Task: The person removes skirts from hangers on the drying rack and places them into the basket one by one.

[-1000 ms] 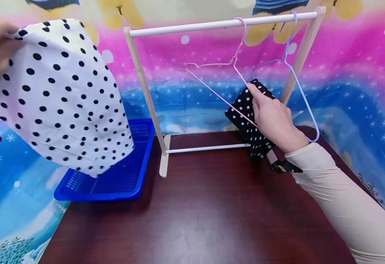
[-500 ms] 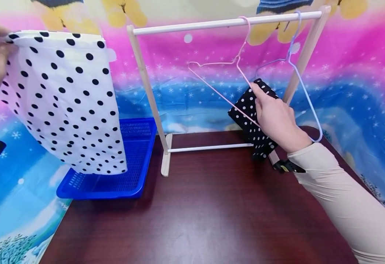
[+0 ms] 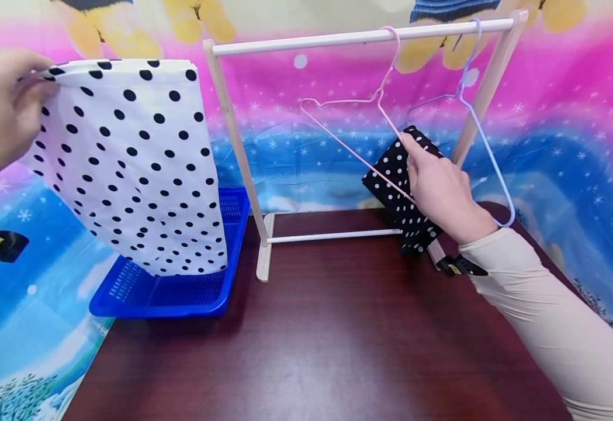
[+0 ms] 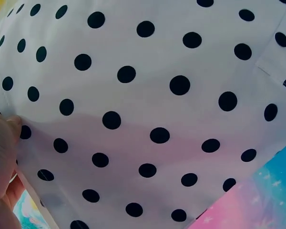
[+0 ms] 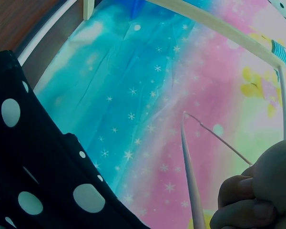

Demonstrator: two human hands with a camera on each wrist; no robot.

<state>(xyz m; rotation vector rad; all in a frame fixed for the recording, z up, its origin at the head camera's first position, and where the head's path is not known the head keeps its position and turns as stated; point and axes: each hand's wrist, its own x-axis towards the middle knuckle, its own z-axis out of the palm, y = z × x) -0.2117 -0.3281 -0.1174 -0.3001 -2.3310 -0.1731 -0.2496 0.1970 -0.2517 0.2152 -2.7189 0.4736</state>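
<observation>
In the head view, my left hand [image 3: 6,105] pinches the upper corner of a white cloth [image 3: 143,169] with black dots, which hangs down in front of the blue basket. That cloth fills most of the left wrist view, with fingers at its left edge. My right hand [image 3: 440,190] grips one side of a pink hanger [image 3: 348,147], whose hook sits over the rack's top bar. Behind this hand hangs a black cloth [image 3: 392,166] with white dots, partly hidden, beside a blue hanger [image 3: 487,145]. The black cloth [image 5: 47,157] also shows large in the right wrist view.
A wooden rack [image 3: 311,41] with white bars stands at the back of the dark brown table [image 3: 311,327]. To its left is a blue perforated basket [image 3: 180,295], partly covered by the white cloth. A patterned backdrop [image 3: 574,134] encloses the table's back and sides.
My left hand has shifted right and a little down, and the white cloth has swung from slanted to hanging straighter, top edge nearly level. The right hand keeps its grip on the pink hanger.
</observation>
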